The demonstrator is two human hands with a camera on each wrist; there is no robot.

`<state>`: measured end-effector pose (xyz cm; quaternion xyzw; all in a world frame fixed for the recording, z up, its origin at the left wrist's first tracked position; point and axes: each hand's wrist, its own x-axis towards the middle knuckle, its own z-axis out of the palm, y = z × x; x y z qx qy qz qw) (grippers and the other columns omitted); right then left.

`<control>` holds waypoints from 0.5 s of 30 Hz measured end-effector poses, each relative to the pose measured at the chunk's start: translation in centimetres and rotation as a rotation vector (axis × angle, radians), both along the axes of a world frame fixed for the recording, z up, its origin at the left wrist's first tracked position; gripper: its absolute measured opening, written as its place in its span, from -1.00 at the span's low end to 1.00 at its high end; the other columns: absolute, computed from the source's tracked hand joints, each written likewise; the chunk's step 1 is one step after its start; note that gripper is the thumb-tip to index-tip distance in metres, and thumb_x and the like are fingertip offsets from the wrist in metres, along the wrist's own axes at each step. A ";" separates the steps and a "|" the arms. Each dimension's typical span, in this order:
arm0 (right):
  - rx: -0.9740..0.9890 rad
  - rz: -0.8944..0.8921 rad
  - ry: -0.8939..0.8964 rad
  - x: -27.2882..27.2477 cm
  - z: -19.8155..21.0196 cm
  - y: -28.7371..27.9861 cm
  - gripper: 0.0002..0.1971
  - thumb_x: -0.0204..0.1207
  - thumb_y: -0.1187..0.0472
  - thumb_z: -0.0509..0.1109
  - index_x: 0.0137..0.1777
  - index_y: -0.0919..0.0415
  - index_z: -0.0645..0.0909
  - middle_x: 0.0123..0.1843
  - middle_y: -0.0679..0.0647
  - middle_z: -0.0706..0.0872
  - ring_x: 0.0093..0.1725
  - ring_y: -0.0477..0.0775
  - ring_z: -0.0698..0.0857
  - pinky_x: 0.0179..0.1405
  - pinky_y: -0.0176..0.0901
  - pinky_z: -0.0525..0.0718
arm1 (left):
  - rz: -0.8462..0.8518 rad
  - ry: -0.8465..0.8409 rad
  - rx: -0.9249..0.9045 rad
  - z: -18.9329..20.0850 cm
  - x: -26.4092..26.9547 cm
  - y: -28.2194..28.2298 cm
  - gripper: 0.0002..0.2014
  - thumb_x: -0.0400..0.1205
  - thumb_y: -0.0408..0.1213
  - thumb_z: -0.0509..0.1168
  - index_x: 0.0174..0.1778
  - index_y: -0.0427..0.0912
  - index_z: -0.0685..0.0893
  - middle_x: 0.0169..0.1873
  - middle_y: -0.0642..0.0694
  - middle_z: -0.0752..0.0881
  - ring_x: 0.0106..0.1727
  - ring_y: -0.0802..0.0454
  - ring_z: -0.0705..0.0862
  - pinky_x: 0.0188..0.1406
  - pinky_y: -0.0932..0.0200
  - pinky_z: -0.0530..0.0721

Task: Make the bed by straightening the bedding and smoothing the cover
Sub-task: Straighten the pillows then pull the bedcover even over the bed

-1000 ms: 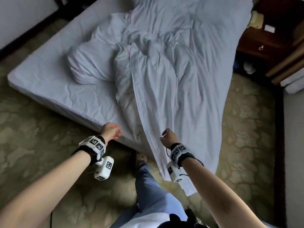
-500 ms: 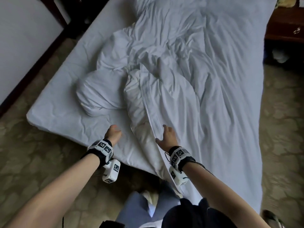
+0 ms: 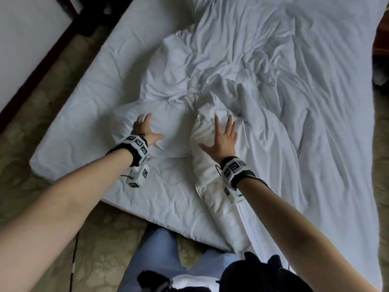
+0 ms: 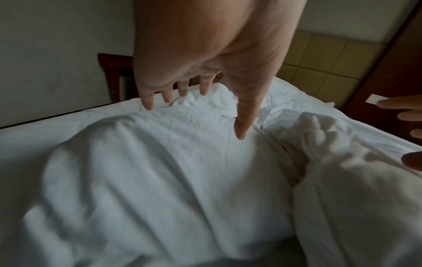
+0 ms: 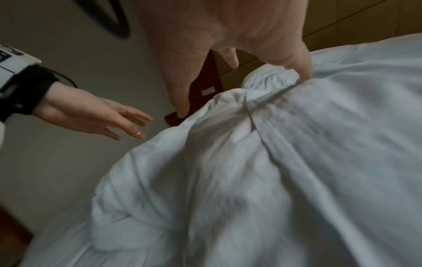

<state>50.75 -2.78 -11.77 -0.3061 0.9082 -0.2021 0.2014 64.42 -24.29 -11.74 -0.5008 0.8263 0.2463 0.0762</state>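
Observation:
A white duvet [image 3: 284,102] lies rumpled across the bed, bunched in a thick fold [image 3: 210,186] that runs down to the bed's near edge. A puffed lobe of it [image 3: 168,131] bulges to the left over the bare sheet [image 3: 101,85]. My left hand [image 3: 145,129] is spread over that lobe, fingers straight; in the left wrist view the left hand [image 4: 198,101] hovers just above the cloth [image 4: 160,171]. My right hand [image 3: 223,138] is spread, fingers splayed, over the top of the bunched fold. In the right wrist view the right hand's fingertips [image 5: 303,74] touch the duvet [image 5: 274,162].
The mattress [image 3: 69,178] sits low on patterned carpet [image 3: 31,197], its near corner at the left. A dark wooden frame [image 3: 42,57] and a wall run along the far left. My legs in blue trousers [image 3: 160,256] stand at the bed's near edge. Dark furniture [image 3: 381,45] is at the right.
Both hands have reached forward from the bed's near edge onto the bedding. The right hand let go of the duvet's edge and spread open on the fold; the left moved onto the puffed lobe.

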 end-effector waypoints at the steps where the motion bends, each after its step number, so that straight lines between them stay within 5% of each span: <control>1: 0.015 -0.054 -0.007 -0.1 -0.2 -1.4 0.14 0.29 -0.19 0.54 0.69 0.01 -0.15 0.68 0.33 -0.24 0.66 0.44 -0.15 0.57 0.38 0.04 | -0.031 -0.020 -0.003 -0.6 -0.9 -1.7 -0.02 0.38 -0.01 0.53 0.64 -0.02 0.11 0.65 -0.09 0.07 0.66 -0.10 0.09 0.62 -0.04 0.19; 5: 0.114 -0.235 -0.084 -0.6 -2.2 -4.4 0.18 0.30 0.00 0.56 0.69 0.16 -0.24 0.61 0.35 0.17 0.57 0.39 0.24 0.52 0.23 0.27 | -0.210 -0.102 0.009 -2.1 -4.5 -6.7 0.13 0.34 0.06 0.55 0.67 -0.02 -0.06 0.68 -0.01 -0.07 0.69 -0.01 -0.11 0.66 -0.18 -0.04; 8: 0.217 -0.275 -0.060 -0.7 -3.5 -4.2 -0.20 0.52 0.41 0.22 0.68 0.27 -0.11 0.45 0.35 0.41 0.39 0.41 0.48 0.34 0.18 0.49 | -0.395 -0.263 0.027 -2.8 -6.3 -9.2 0.25 0.25 0.20 0.55 0.67 -0.05 -0.13 0.68 -0.03 -0.13 0.69 -0.05 -0.18 0.65 -0.25 -0.09; 10: 0.253 -0.305 -0.071 -0.2 -3.7 -3.8 -0.34 0.53 0.49 0.12 0.64 0.29 0.05 0.47 0.34 0.41 0.39 0.39 0.50 0.29 0.20 0.52 | -0.502 -0.368 0.026 -3.4 -6.7 -10.4 0.27 0.21 0.30 0.52 0.67 -0.06 -0.11 0.68 -0.04 -0.13 0.69 -0.07 -0.21 0.63 -0.30 -0.16; 15: 0.207 -0.309 -0.110 1.9 -3.1 -3.2 -0.42 0.39 0.58 0.11 0.47 0.38 0.30 0.38 0.37 0.49 0.29 0.43 0.54 0.23 0.15 0.54 | -0.612 -0.324 -0.006 -3.5 -6.8 -9.5 -0.11 0.28 0.29 0.48 0.42 -0.17 0.44 0.41 -0.18 0.54 0.50 -0.13 0.44 0.59 -0.22 0.01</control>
